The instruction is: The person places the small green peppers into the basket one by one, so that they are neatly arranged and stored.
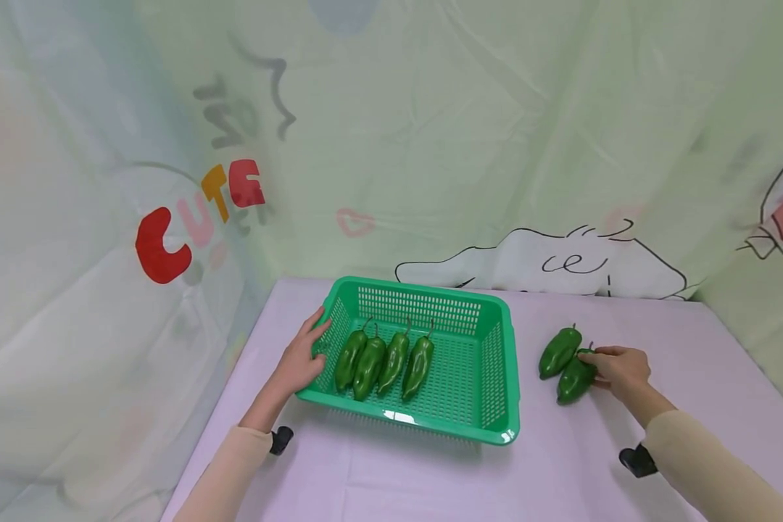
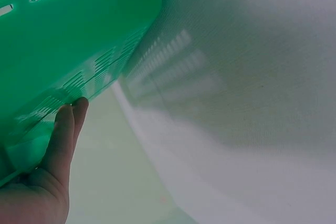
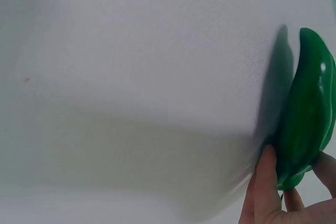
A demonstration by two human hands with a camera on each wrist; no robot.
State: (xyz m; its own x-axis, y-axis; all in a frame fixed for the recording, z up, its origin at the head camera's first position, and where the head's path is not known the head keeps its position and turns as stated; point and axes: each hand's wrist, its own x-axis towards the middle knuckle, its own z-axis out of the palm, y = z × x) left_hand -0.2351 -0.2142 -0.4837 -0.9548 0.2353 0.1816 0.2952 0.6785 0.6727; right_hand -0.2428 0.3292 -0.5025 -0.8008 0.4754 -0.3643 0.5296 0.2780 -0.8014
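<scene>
A green plastic basket [image 1: 496,384] stands on the table, with several green peppers [image 1: 394,362] lying side by side in its left half, stems toward the far wall. My left hand [image 1: 300,360] holds the basket's left rim; the left wrist view shows its fingers [image 2: 64,135] along the slotted side. To the right of the basket, my right hand [image 1: 620,370] pinches a green pepper [image 1: 574,380] near its stem end. The right wrist view shows thumb and fingers on either side of this pepper [image 3: 307,114]. Another green pepper [image 1: 560,351] lies right beside it on the table.
A pale pinkish cloth covers the table [image 1: 391,486]. Behind and to the left hang light fabric walls [image 1: 391,145] with printed letters and drawings, meeting the table's far edge close behind the basket.
</scene>
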